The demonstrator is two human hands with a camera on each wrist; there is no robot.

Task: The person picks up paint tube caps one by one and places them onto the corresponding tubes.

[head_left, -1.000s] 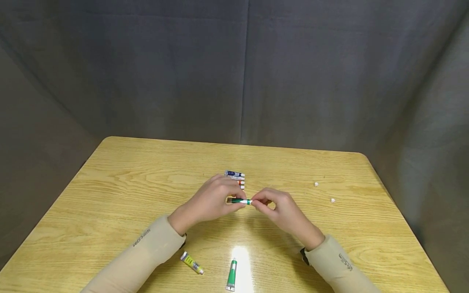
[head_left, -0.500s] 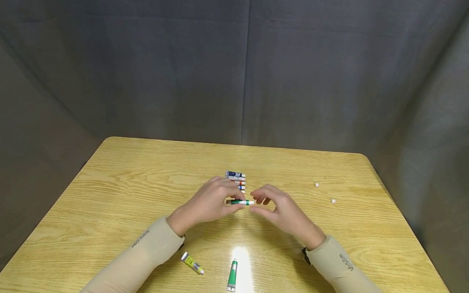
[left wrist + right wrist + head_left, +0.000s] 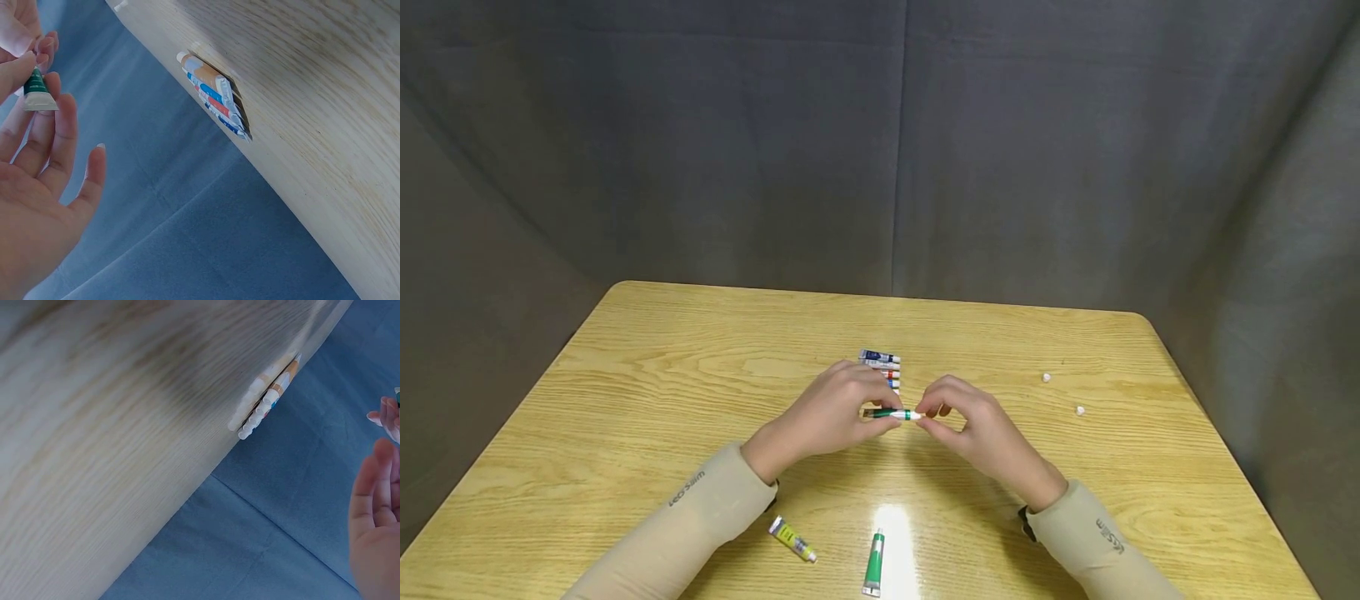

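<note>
My left hand [image 3: 841, 408] pinches a dark green paint tube [image 3: 891, 413] between thumb and fingers, held level above the table. In the left wrist view the flat crimped end of this paint tube [image 3: 39, 99] shows, with the other fingers loosely spread below. From the right, my right hand [image 3: 967, 423] pinches the white cap [image 3: 916, 416] with thumb and fingertips. The right wrist view shows only part of the right hand [image 3: 378, 531], and the cap is out of sight there.
Behind the left hand, several paint tubes [image 3: 880, 357] lie side by side. Nearer are a yellow-green tube [image 3: 793, 539] and another green tube [image 3: 875, 562]. Two small white caps, a farther cap [image 3: 1047, 377] and a nearer cap [image 3: 1080, 410], lie at right on the wooden table [image 3: 700, 350].
Half a second ago the right thumb and fingers were spread around the cap; now they have come together on it, as one second ago. The left hand keeps its hold.
</note>
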